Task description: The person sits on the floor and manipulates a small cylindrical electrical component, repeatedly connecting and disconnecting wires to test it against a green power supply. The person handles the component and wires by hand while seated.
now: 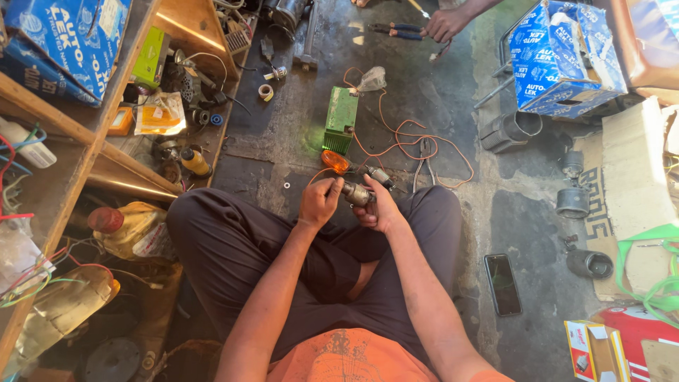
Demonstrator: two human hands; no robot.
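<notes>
Blue cartons point(559, 60) (2) flanking floor; hands point(318, 201) on metal cylinder point(357, 193)

Stained concrete floor point(424, 106), green box point(341, 119), orange wire point(417, 134), phone point(503, 284)

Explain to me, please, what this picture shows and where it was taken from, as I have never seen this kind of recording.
No machine here: a camera on a person's head looks down at their own lap as they sit cross-legged on a concrete floor. The left hand and right hand together hold a small metal cylindrical part. Ahead lie an orange lamp lens, a green box, orange wire and pliers. A phone lies to the right. Another person's hand works at the top.
</notes>
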